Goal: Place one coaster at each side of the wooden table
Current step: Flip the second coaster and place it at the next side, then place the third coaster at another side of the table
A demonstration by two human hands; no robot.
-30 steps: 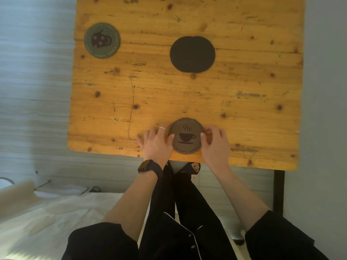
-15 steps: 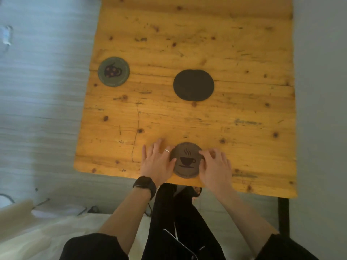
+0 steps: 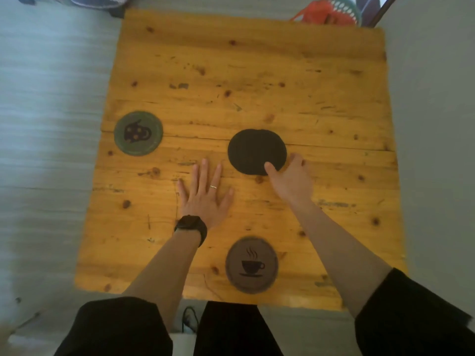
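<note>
Both arms reach out over the wooden table [image 3: 257,73]. The left hand [image 3: 205,194] lies flat on the wood with its fingers spread wide and holds nothing. A ring is on one finger, and a black watch [image 3: 191,227] sits on the wrist. The right hand [image 3: 291,179] is at the near right edge of the black coaster [image 3: 257,151] in the middle of the table. Its thumb lies on top of the coaster and its fingers curl at the rim, pinching the edge.

The brown coaster [image 3: 252,265] with a cup picture lies by the near edge, between the two arms. The green coaster [image 3: 138,133] lies by the left edge.

A moment ago both hands were pressed against the brown coaster. Now they have let go of it and moved forward, and the brown coaster stays at the near side.
</note>
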